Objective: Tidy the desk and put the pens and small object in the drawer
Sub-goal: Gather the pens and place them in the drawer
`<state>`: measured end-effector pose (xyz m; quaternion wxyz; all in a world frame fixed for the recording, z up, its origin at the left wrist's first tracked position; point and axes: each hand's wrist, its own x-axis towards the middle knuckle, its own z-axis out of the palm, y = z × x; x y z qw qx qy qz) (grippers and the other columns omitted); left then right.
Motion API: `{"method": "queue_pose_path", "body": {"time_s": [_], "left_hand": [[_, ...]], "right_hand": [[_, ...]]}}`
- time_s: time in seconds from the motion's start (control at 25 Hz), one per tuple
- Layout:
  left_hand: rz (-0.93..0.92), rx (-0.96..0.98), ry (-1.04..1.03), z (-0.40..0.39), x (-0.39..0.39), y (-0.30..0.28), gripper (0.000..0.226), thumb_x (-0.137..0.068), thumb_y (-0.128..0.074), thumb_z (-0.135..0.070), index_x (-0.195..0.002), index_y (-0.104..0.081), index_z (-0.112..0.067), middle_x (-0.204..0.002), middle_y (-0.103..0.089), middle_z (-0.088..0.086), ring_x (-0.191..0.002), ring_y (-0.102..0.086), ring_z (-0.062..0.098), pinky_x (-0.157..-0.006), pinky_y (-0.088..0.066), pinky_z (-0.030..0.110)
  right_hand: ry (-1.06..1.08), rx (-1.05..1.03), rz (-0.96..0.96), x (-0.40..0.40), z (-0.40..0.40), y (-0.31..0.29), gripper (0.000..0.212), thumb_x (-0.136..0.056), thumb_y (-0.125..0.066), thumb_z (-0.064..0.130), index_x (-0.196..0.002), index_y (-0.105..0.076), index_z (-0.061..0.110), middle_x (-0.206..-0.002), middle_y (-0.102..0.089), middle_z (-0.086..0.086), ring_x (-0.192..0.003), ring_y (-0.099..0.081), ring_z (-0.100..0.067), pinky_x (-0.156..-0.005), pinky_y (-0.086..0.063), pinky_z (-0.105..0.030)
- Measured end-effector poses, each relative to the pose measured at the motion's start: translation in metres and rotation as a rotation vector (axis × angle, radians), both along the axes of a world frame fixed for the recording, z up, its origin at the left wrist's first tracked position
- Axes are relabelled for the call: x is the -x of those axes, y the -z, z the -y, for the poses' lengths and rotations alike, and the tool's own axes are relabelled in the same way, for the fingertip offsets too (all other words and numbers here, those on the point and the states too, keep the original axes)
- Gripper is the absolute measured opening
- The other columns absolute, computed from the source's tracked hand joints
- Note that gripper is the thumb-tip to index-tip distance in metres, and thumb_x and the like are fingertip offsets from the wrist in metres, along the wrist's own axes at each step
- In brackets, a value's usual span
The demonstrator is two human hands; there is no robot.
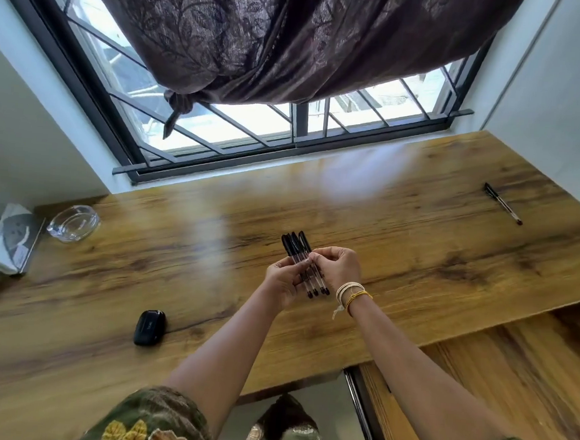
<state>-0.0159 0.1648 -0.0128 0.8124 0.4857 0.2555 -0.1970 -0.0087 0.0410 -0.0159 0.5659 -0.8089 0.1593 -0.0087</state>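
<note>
Both hands hold a bundle of several black-capped clear pens [296, 246] just above the middle of the wooden desk [401, 234]. My left hand [282, 281] cradles the barrels from below. My right hand [338, 266] pinches them from the right, caps pointing away from me. One more pen [503, 204] lies alone at the far right of the desk. A small black case [150, 327] rests on the desk near the front left.
A glass ashtray [74, 222] and a tissue pack [10, 243] sit at the left end. A barred window with a knotted curtain [259, 46] runs behind the desk. A lower wooden surface [511, 372] lies to the right.
</note>
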Motion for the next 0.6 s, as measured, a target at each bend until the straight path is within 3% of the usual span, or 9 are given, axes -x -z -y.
{"method": "queue_pose_path", "body": {"time_s": [0.2, 0.4, 0.6], "left_hand": [[-0.001, -0.06, 0.108, -0.016, -0.028, 0.006, 0.013, -0.083, -0.067, 0.004, -0.096, -0.067, 0.004, -0.074, -0.073, 0.017, -0.062, -0.072, 0.025, -0.055, -0.06, 0.037], [0.009, -0.101, 0.17, -0.031, -0.057, 0.009, 0.009, -0.081, -0.069, 0.004, -0.089, -0.068, 0.002, -0.074, -0.073, 0.017, -0.065, -0.072, 0.026, -0.07, -0.06, 0.044], [-0.02, -0.115, 0.177, -0.02, -0.09, 0.008, 0.023, -0.08, -0.07, 0.004, -0.102, -0.065, 0.006, -0.077, -0.072, 0.019, -0.064, -0.072, 0.026, -0.058, -0.06, 0.04]], "right_hand": [[-0.006, 0.044, -0.03, -0.019, -0.01, 0.001, 0.009, -0.077, -0.077, 0.024, -0.081, -0.078, 0.016, -0.082, -0.076, 0.0, -0.078, -0.07, -0.014, -0.075, -0.058, -0.03], [-0.004, 0.049, -0.013, -0.039, -0.025, 0.001, 0.005, -0.079, -0.075, 0.018, -0.083, -0.078, 0.015, -0.081, -0.075, 0.0, -0.073, -0.067, -0.01, -0.065, -0.053, -0.018], [0.005, 0.05, -0.005, -0.066, -0.015, 0.001, 0.005, -0.079, -0.075, 0.015, -0.084, -0.077, 0.015, -0.074, -0.071, 0.006, -0.067, -0.064, -0.002, -0.056, -0.048, -0.008]]}}
